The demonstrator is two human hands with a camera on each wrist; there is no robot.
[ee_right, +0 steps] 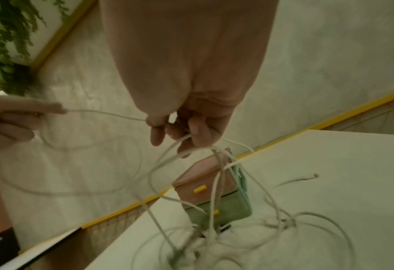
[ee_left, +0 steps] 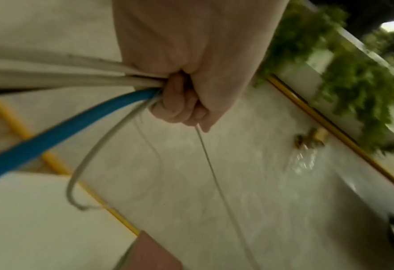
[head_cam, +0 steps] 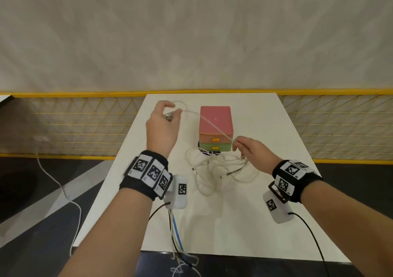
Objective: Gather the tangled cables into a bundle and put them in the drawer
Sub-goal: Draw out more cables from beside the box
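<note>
A tangle of white cables [head_cam: 214, 170] lies on the white table [head_cam: 276, 128] in front of a small drawer box [head_cam: 215, 128] with a pink top, a pink drawer and a green drawer, both closed. One white cable [head_cam: 212, 123] stretches taut over the box between my hands. My left hand [head_cam: 164, 119], raised at the far left of the table, grips its end in a fist [ee_left: 182, 102]. My right hand [head_cam: 244, 147] pinches the same cable [ee_right: 113, 114] between thumb and forefinger, with several more strands [ee_right: 216, 164] hanging from its curled fingers to the pile.
A yellow mesh railing [head_cam: 74, 125] runs behind and beside the table. Recording-rig wires [head_cam: 175, 234], one blue, hang from my left wrist over the near table edge. A white cord [head_cam: 61, 187] trails on the dark floor at the left. Green plants [ee_left: 353, 73] show beyond the railing.
</note>
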